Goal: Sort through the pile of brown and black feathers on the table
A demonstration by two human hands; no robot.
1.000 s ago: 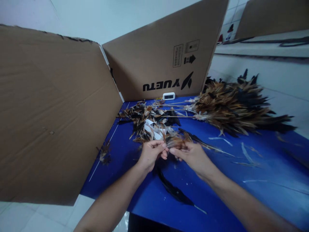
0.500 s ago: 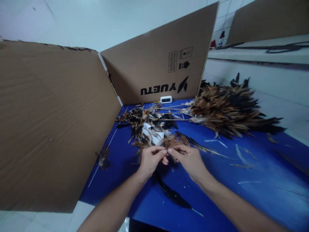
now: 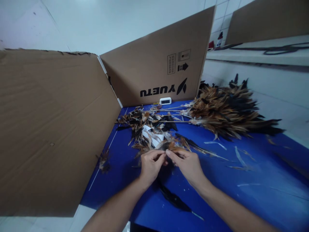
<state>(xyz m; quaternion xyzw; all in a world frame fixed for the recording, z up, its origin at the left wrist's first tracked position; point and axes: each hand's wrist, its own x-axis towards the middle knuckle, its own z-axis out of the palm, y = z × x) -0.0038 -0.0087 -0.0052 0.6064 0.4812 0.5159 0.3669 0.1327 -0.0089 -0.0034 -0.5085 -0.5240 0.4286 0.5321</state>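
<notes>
My left hand (image 3: 151, 166) and my right hand (image 3: 188, 164) meet fingertip to fingertip over a blue table (image 3: 217, 180). Both are closed in a pinch on a small bunch of brown and black feathers (image 3: 175, 146) at the near edge of a loose feather heap (image 3: 149, 125). A long black feather (image 3: 173, 198) lies on the table just under my wrists.
Several finished feather dusters (image 3: 229, 109) lie at the right with their sticks pointing left. Cardboard walls stand at the left (image 3: 53, 129) and back (image 3: 156, 61). A small white clock (image 3: 165, 101) sits by the back wall. Stray feathers (image 3: 238, 154) dot the right side.
Both hands have drawn slightly nearer to me with the pinched feathers, fingertips now closer together. The view has tilted a little.
</notes>
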